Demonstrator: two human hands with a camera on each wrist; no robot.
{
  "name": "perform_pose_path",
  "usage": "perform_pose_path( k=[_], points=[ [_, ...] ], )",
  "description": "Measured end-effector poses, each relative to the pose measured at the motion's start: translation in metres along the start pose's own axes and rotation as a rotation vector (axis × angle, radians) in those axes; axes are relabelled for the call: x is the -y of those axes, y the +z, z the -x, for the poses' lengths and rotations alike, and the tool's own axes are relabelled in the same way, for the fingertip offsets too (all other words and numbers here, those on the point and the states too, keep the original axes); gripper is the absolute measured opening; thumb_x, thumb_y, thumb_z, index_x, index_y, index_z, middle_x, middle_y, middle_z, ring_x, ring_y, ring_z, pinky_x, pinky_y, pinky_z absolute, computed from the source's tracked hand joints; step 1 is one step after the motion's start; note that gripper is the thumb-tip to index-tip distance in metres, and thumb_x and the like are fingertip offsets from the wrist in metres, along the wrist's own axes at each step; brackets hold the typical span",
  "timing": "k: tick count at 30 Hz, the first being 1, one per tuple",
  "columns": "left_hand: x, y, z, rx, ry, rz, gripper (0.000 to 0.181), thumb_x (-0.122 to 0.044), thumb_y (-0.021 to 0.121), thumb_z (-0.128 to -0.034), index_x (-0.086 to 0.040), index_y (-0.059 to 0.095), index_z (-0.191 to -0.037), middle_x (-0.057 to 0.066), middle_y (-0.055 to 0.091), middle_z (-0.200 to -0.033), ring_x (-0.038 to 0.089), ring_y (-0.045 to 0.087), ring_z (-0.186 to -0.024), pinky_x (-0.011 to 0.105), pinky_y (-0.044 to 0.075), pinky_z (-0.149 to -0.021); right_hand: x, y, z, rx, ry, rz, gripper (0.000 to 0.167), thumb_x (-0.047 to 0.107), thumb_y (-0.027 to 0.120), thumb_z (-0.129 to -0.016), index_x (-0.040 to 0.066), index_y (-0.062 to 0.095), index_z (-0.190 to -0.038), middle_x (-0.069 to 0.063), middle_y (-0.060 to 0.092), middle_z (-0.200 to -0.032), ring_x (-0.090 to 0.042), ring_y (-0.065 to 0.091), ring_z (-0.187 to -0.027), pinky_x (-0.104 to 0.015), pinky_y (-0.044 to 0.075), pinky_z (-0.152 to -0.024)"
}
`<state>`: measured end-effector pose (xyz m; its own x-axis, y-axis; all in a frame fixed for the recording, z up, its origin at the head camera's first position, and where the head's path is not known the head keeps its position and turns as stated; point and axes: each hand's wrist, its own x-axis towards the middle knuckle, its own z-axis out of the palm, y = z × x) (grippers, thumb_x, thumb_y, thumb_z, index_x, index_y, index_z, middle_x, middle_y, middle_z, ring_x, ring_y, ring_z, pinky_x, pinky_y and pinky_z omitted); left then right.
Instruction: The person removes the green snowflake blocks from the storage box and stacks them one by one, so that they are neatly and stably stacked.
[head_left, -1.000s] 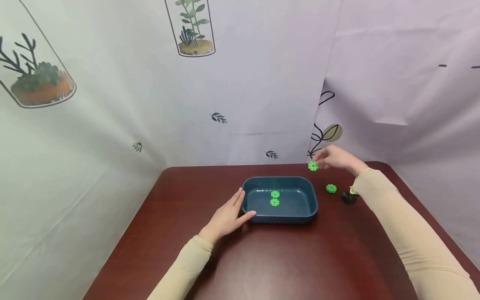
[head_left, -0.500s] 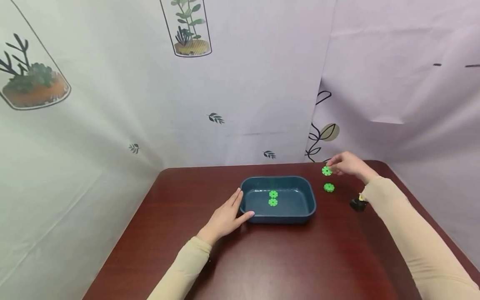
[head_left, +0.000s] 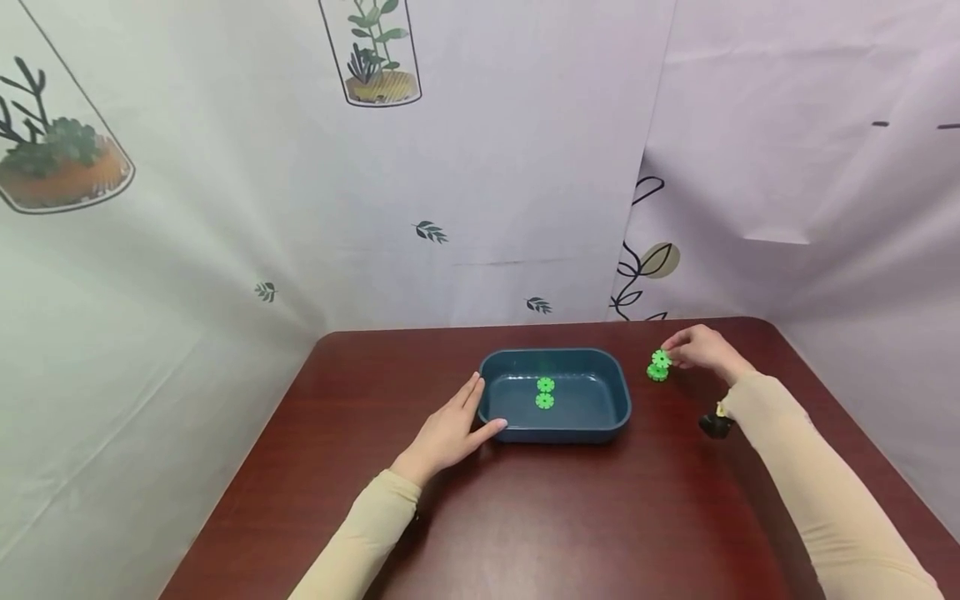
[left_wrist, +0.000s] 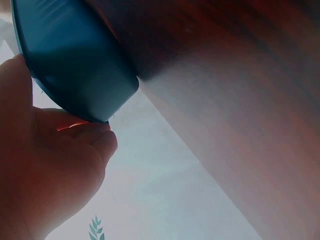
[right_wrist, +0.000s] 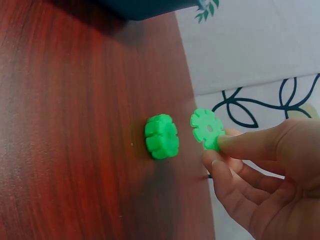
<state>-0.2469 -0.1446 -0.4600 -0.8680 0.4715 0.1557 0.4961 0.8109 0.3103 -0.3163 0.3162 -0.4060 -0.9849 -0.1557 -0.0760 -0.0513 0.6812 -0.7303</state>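
Observation:
A blue-green rectangular baking dish (head_left: 555, 435) stands on the table; two green notched discs (head_left: 544, 402) lie in it, one behind the other. My left hand (head_left: 442, 437) rests with straight fingers along the dish's left side, its thumb at the near left corner; in the left wrist view the fingertips touch the dish (left_wrist: 75, 70). My right hand (head_left: 705, 350) pinches a green notched disc (right_wrist: 206, 127) by its edge between thumb and fingers. This disc is held upright, just above and apart from a short stack of similar discs (right_wrist: 161, 137) on the table.
The dark red-brown table (head_left: 570, 517) ends at the back against a pale printed cloth (head_left: 487, 167). A small black object (head_left: 716, 425) with a yellow bit shows under the right wrist, partly against the sleeve.
My right hand has moved right and then down, bringing the pinched disc from beside the dish's far corner to the stack. My left hand stays at the dish.

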Motion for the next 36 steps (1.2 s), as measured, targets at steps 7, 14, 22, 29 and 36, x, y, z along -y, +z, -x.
perform_pose_path(
  k=[7, 14, 22, 29, 36],
  points=[
    [0.0, -0.001, -0.001, -0.005, 0.004, 0.001, 0.092, -0.068, 0.046, -0.0972, -0.003, 0.025, -0.159, 0.01, 0.019, -0.167, 0.022, 0.03, -0.149, 0.041, 0.036, -0.114, -0.005, 0.004, 0.0, 0.001, 0.001, 0.014, 0.025, 0.001, 0.062, -0.095, -0.02, 0.065, -0.11, -0.021, 0.07, -0.094, -0.023, 0.067, -0.082, -0.042, 0.06, -0.076],
    [-0.002, -0.002, -0.002, 0.004, 0.005, -0.003, 0.092, -0.068, 0.046, -0.0974, -0.003, 0.025, -0.159, 0.01, 0.018, -0.167, 0.021, 0.029, -0.149, 0.04, 0.035, -0.115, -0.009, 0.007, -0.001, 0.015, 0.018, 0.026, 0.025, 0.002, 0.062, -0.096, -0.018, 0.066, -0.11, -0.02, 0.069, -0.095, -0.025, 0.066, -0.083, -0.041, 0.06, -0.076],
    [0.0, 0.0, -0.001, 0.003, 0.008, 0.007, 0.094, -0.07, 0.044, -0.0969, -0.003, 0.025, -0.159, 0.011, 0.019, -0.167, 0.023, 0.029, -0.149, 0.041, 0.036, -0.114, -0.013, 0.011, -0.003, 0.029, 0.035, 0.053, 0.025, 0.001, 0.059, -0.095, -0.017, 0.067, -0.11, -0.02, 0.069, -0.094, -0.023, 0.064, -0.08, -0.037, 0.059, -0.072],
    [0.0, 0.0, -0.001, 0.015, 0.0, 0.015, 0.094, -0.071, 0.044, -0.0969, -0.004, 0.023, -0.16, 0.01, 0.017, -0.167, 0.023, 0.029, -0.15, 0.041, 0.036, -0.115, -0.015, 0.012, -0.002, 0.035, 0.04, 0.07, 0.029, 0.006, 0.06, -0.097, -0.017, 0.065, -0.113, -0.019, 0.069, -0.095, -0.022, 0.065, -0.08, -0.033, 0.058, -0.069],
    [0.0, -0.001, 0.0, 0.021, -0.01, 0.011, 0.093, -0.07, 0.044, -0.097, -0.004, 0.023, -0.16, 0.009, 0.015, -0.168, 0.022, 0.028, -0.15, 0.04, 0.035, -0.115, -0.011, 0.017, 0.002, 0.071, 0.032, 0.17, 0.057, 0.022, 0.075, -0.089, -0.02, 0.057, -0.122, -0.031, 0.064, -0.112, -0.033, 0.064, -0.092, -0.044, 0.057, -0.078]
  ],
)
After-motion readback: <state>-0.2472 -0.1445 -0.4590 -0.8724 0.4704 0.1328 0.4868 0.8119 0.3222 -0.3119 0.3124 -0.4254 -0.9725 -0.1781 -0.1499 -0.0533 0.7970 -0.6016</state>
